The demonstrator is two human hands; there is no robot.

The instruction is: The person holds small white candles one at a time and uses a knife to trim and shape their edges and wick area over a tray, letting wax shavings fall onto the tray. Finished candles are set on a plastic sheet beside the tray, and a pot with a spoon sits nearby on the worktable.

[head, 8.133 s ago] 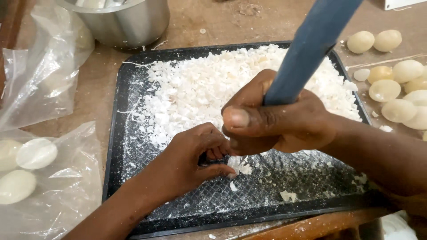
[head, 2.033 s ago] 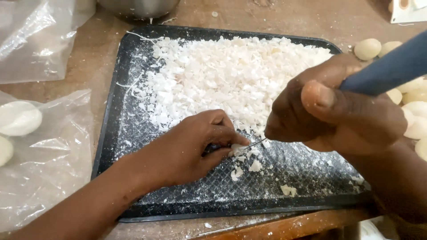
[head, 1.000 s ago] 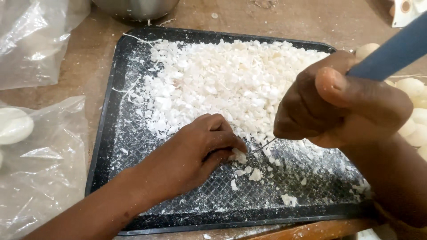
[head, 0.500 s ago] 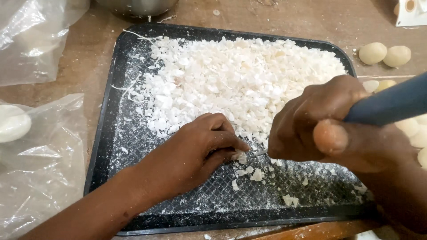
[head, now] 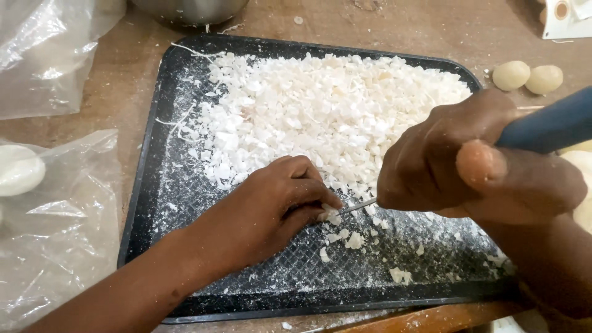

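Your left hand point(head: 271, 206) lies low on the near part of the black tray point(head: 145, 185), fingers curled tight around a small white piece point(head: 328, 214) pinched at the fingertips. Your right hand point(head: 468, 163) is clenched in a fist around the blue handle point(head: 552, 126) of a tool, and its thin metal blade point(head: 357, 206) reaches left to touch that white piece. A few loose white chips point(head: 353, 240) lie on the tray's mesh-patterned floor just beside and near of the pinched piece.

The far half of the tray is heaped with a pile of white shavings point(head: 320, 114), and fine white dust coats the bare part around it. The tray sits on a brown wooden desk point(head: 394, 24).

To the right, beyond the tray, two round pale balls point(head: 527, 77) rest on the desk, with more pale ones partly hidden behind your right hand. To the left lie clear plastic bags point(head: 55, 203), one holding a round white lump point(head: 20, 169). At the far edge, the bottom of a metal pot point(head: 191, 9) shows.
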